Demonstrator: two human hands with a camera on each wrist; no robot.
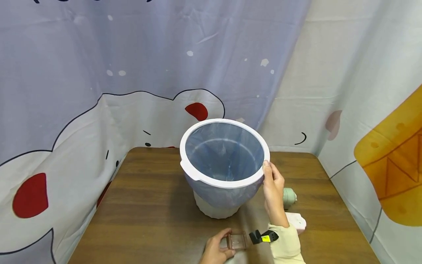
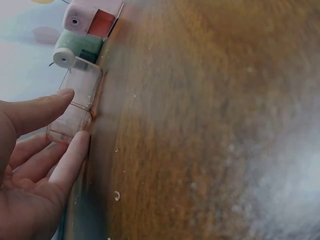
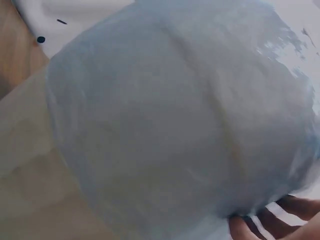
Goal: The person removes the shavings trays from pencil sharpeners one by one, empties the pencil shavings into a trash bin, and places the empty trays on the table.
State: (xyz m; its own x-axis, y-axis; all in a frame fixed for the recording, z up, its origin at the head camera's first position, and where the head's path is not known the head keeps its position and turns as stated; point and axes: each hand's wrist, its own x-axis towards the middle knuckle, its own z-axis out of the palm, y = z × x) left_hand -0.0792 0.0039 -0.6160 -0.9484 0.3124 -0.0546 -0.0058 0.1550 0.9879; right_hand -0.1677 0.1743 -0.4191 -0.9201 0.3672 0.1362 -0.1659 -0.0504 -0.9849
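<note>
A white waste bin [image 1: 214,209] stands upright on the wooden table, lined with a translucent bag [image 1: 219,196] that folds out under its white ring rim [image 1: 227,184]. My right hand [image 1: 273,190] grips the rim on its right side, thumb on top and fingers below. In the right wrist view the bag [image 3: 145,115] fills most of the picture, with the fingers [image 3: 242,230] at its lower right. In front of the bin, my left hand [image 1: 215,247] holds a small clear pinkish plastic box [image 1: 239,242] between thumb and fingers, low over the table.
Right of the bin, partly behind the right arm, lie a green rounded sharpener-like device [image 1: 289,197] and a pink one [image 1: 297,222]. Small pale shavings [image 2: 117,196] are scattered on the tabletop [image 2: 165,150]. A printed curtain [image 1: 148,66] hangs behind and beside the table.
</note>
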